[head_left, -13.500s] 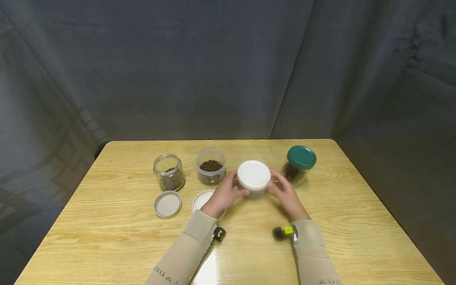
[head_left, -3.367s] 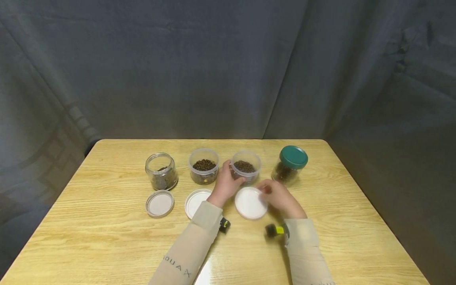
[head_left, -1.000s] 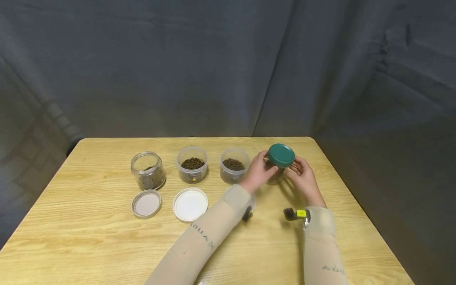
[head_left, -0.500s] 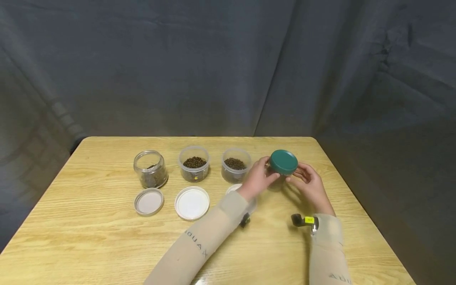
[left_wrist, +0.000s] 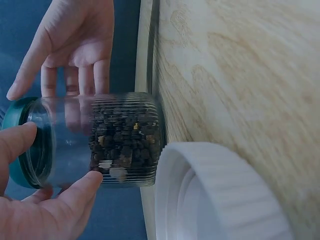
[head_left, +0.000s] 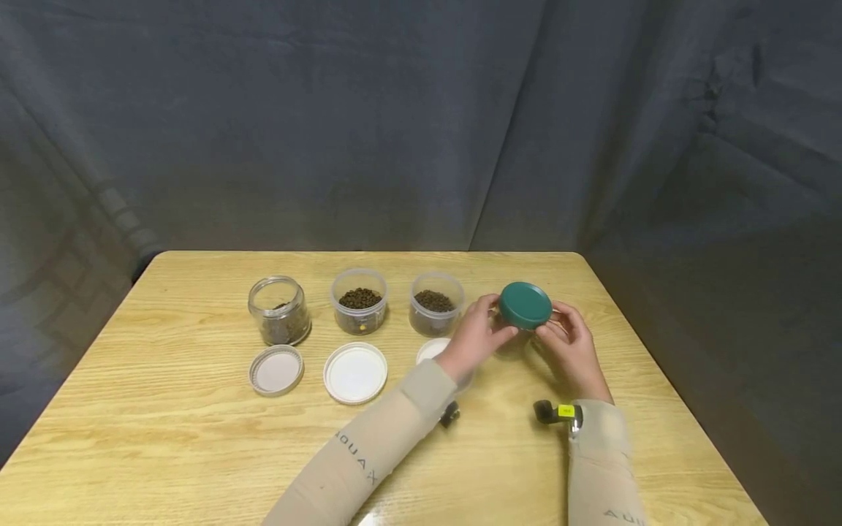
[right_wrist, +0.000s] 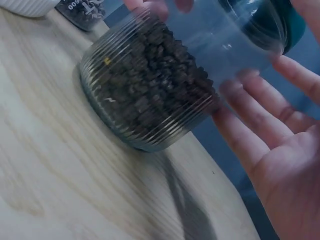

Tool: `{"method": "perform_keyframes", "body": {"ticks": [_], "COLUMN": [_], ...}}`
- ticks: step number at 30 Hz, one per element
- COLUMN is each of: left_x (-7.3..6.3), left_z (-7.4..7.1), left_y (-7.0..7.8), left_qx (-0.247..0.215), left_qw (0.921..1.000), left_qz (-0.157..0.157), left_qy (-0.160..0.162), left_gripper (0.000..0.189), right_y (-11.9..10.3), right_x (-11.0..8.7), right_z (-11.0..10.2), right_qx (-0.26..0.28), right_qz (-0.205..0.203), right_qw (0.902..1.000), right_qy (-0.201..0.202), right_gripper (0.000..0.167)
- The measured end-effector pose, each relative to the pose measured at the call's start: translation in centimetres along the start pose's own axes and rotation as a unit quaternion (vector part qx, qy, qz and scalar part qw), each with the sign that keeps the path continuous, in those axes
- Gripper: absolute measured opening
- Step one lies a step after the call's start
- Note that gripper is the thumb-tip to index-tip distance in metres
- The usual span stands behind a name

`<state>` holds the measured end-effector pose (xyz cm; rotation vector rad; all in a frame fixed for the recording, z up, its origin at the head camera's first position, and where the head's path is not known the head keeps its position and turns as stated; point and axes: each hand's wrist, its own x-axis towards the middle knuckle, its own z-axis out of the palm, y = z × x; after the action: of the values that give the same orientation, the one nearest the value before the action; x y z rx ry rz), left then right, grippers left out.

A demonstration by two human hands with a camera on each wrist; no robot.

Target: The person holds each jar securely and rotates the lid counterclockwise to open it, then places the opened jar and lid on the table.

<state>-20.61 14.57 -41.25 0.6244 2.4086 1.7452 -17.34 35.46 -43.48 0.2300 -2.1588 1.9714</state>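
Both hands hold a clear ribbed glass jar [left_wrist: 120,140] with a green lid [head_left: 525,305], part-filled with dark pellets, at the table's right. My left hand [head_left: 475,336] grips it from the left, thumb at the lid and fingertips on the glass in the left wrist view. My right hand [head_left: 572,349] holds the other side, its fingers [right_wrist: 250,107] against the glass. The jar's base is close to the tabletop; I cannot tell if it touches. Left of the hands stands an uncovered plastic tub [head_left: 435,307] of brown pellets, its white lid [head_left: 432,349] partly hidden by the left forearm.
Farther left stand another uncovered plastic tub [head_left: 358,303] with pellets and an uncovered glass jar [head_left: 281,314]. A white lid [head_left: 355,372] and a greyish lid [head_left: 276,370] lie before them. A dark curtain [head_left: 368,131] hangs behind the wooden table [head_left: 197,438].
The tub left of my hands has lost its white lid, which lies in front of it. Both hands have moved right to the green-lidded jar and shifted it slightly toward me.
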Motion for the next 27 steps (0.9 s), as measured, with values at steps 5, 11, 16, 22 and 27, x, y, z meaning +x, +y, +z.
{"method": "perform_keyframes", "body": {"ticks": [5,11,16,22,27], "left_x": [0.05,0.22,0.30,0.28,0.29], "left_z": [-0.06,-0.34,-0.65,-0.68,-0.54], "left_y": [-0.09,-0.30,-0.22,-0.07,-0.06], "left_qx": [0.002,0.023,0.027,0.028,0.031], "left_qw": [1.0000,0.9996,0.9994,0.9994,0.9994], "left_qz": [-0.004,0.004,0.008,0.001,-0.002], "left_qy": [-0.003,-0.014,-0.020,-0.018,-0.018], "left_gripper": [0.069,0.070,0.070,0.071,0.071], "right_y": [-0.20,-0.59,-0.68,-0.45,-0.20], "right_x": [0.10,0.09,0.10,0.22,0.17], "right_z": [0.04,-0.01,-0.15,-0.34,-0.48], "right_qx": [-0.020,-0.017,-0.026,0.044,0.055], "right_qz": [0.010,0.028,0.022,0.016,-0.004], "right_qw": [0.9998,0.9995,0.9993,0.9987,0.9983], "right_qy": [0.000,-0.004,-0.013,-0.019,-0.018], "right_gripper": [0.053,0.052,0.051,0.041,0.039]}}
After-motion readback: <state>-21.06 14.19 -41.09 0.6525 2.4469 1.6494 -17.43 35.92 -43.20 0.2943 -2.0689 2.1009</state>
